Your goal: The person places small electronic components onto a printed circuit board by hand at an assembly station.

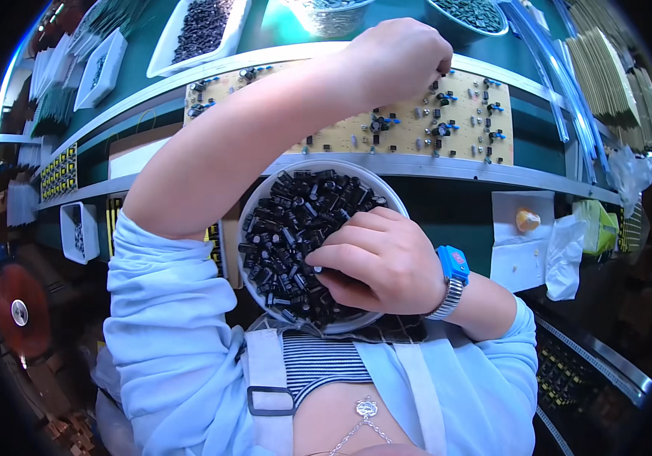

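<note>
1. Spanning the view from left to right, the green table carries a pair of metal rails that hold a tan circuit board; the board's long axis runs left to right, just beyond the bowl.
2. Left hand: reaches forward and across to the board's upper right part, fingers bunched and closed down at the board face. Whatever it pinches is hidden by the knuckles; cannot tell if a part is in the grip.
3. White bowl: sits close to the body, just below the near rail, full of small black cylindrical capacitors lying every way.
4. Right hand: rests in the bowl's right half, fingers curled loosely among the capacitors and touching them; a firm hold on any one is not visible. It is the nearer hand to the bowl; the board lies forward of it.
5. Blue wrist strap with a metal band on the right wrist.
6. Room: white trays of parts at the far edge, clear tubes and stacked strips to the right, a white cloth and small orange object beside the bowl.
</note>
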### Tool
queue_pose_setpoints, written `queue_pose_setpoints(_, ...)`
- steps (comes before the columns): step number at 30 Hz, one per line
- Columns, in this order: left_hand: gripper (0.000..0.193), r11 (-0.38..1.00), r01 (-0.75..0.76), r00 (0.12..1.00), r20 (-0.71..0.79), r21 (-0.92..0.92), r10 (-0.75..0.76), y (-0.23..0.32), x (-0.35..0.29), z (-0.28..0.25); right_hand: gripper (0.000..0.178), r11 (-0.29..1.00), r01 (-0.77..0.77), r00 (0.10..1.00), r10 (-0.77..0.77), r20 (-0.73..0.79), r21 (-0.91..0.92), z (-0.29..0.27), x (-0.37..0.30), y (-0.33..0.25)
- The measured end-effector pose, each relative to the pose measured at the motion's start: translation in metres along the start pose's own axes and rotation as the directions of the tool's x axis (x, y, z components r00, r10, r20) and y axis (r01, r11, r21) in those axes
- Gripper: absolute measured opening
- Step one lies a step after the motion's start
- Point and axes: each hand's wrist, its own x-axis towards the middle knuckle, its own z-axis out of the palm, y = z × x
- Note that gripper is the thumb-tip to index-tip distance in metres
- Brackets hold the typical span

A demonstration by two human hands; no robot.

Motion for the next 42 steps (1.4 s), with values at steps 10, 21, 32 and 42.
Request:
queue_pose_setpoints(10, 0.041, 0.827, 0.543, 0.826, -0.268, 0.145, -0.495, -0.144, -0.045, -0.078, 0.024, 0.967, -0.220, 0.892, 0.254, -0.373, 0.131, -0.064, -0.019, 0.027)
queue_pose_setpoints(21, 0.027, 0.687, 0.713, 0.689, 0.042, 0.143, -0.723, -0.263, -0.127, -0.074, 0.016, 0.814, -0.575, 0.721, 0.458, -0.520, -0.080, -0.141, -0.021, 0.115)
queue_pose_setpoints(32, 0.008, 0.662, 0.698, 0.703, -0.083, 0.273, -0.706, -0.242, -0.118, -0.068, 0.014, 0.768, -0.624, 0.736, 0.516, -0.438, -0.143, -0.144, -0.014, 0.126)
queue_pose_setpoints(42, 0.008, 0.689, 0.690, 0.724, -0.242, 0.222, -0.647, -0.231, -0.127, -0.072, 0.010, 0.687, -0.617, 0.778, 0.459, -0.428, -0.384, -0.146, -0.010, 0.119)
